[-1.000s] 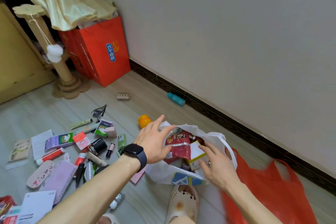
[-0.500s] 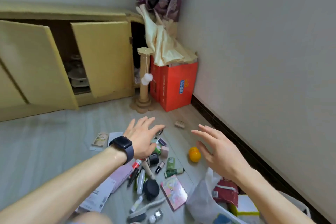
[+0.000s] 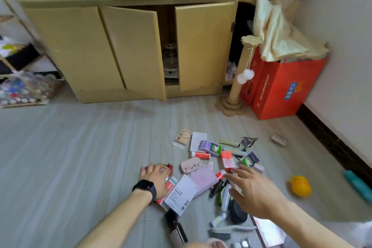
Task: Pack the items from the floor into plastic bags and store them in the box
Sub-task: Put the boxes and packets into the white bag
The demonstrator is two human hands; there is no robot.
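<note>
Pile (image 3: 211,167) of small items: scattered on the grey floor (image 3: 80,157) in front of the person, between and beyond both hands.

Packet (image 3: 168,168), red: on the floor at the pile's left edge, under the left hand.

Left hand (image 3: 154,177): palm down on the packet, fingers curled over its far edge, gripping it. Black watch (image 3: 145,188) on the wrist.

Right hand (image 3: 255,193): fingers straight and spread, holding nothing, above the right part of the pile. Whether it touches anything beneath cannot be told.

Notebook (image 3: 203,180), lilac, spiral-bound: flat between the hands. White box (image 3: 181,194) overlaps its left side.

Pink case (image 3: 191,164): just beyond the notebook.

Purple carton (image 3: 209,148) and red-and-white carton (image 3: 228,160): near the pile's far side, close together.

Ball (image 3: 300,186), yellow: apart from the pile, to the right. Teal bottle (image 3: 356,186) lies further right, by the skirting.

Red box (image 3: 281,86): upright in the far right corner against the wall, cream cloth (image 3: 277,32) draped over its top. Scratching post (image 3: 235,86) just beside it.

Cabinet (image 3: 120,46), yellow: along the far wall, two doors ajar.
</note>
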